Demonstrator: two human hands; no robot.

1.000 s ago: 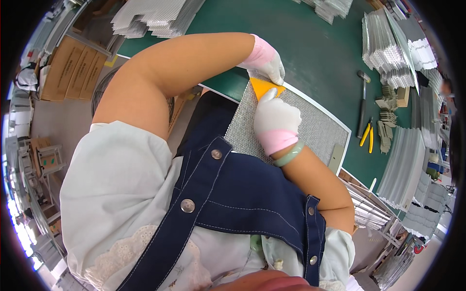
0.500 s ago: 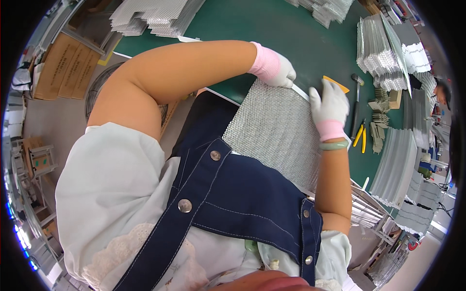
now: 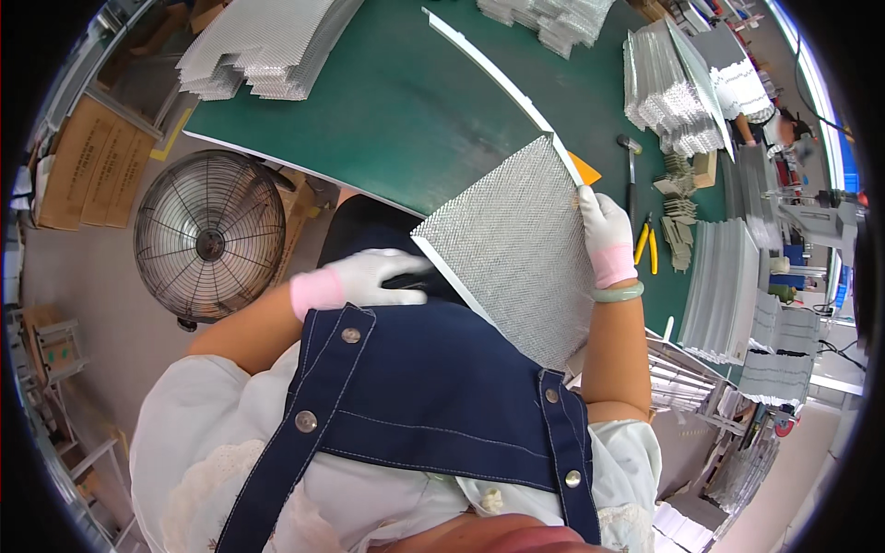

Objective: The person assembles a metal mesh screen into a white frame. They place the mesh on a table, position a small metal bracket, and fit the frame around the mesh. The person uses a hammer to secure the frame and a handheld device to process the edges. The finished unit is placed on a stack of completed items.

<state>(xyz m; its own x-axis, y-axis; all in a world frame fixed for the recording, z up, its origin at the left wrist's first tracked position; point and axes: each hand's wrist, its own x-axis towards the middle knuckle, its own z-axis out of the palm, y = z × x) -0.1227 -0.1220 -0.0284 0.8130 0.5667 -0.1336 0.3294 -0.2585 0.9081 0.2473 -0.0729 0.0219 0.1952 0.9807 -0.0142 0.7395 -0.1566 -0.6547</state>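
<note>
A silver metal mesh panel (image 3: 512,249) lies tilted between my body and the green table (image 3: 369,111). White frame strip runs along its right side and its near-left edge. From the panel's top corner a long white strip (image 3: 489,69) reaches away across the table. My right hand (image 3: 605,223), in a white glove with pink cuff, is closed on the panel's right edge, thumb on top. Gloved the same way, my left hand (image 3: 383,276) is slightly blurred, fingers apart and holding nothing, beside the panel's left corner. An orange flat piece (image 3: 584,169) lies just beyond the right hand.
A hammer (image 3: 631,170), yellow-handled pliers (image 3: 646,245) and small metal pieces (image 3: 678,207) lie to the right. Mesh stacks stand at far left (image 3: 267,46) and far right (image 3: 668,92). White strips (image 3: 724,290) are piled near right. A floor fan (image 3: 210,244) stands left.
My left hand has left the panel's far edge and come back toward my body, fingers parting. The right hand has shifted down along the edge. The long white strip now extends away across the table.
</note>
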